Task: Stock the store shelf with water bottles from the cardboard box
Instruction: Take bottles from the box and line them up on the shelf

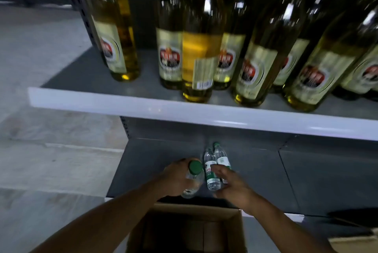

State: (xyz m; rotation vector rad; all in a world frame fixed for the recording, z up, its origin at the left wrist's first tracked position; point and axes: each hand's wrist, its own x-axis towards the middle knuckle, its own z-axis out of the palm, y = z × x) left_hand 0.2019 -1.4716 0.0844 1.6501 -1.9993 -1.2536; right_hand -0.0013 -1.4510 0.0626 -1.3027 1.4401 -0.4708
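Note:
On the low grey shelf [306, 171] stand two clear water bottles with green caps and green-white labels, one in front [210, 173] and one just behind it [221, 155]. My left hand [176, 179] is shut on a third water bottle [193, 181], held upright just left of them over the shelf's front edge. My right hand [231, 185] rests against the lower part of the front bottle, fingers curled on it. The open cardboard box [161, 230] sits below my arms; its inside is dark.
The upper shelf, with a white front edge [184, 112], carries several tall bottles of yellow liquid [197, 68] and overhangs the lower shelf. A perforated upright [124, 128] bounds the lower shelf on the left. Grey floor [51, 150] lies to the left.

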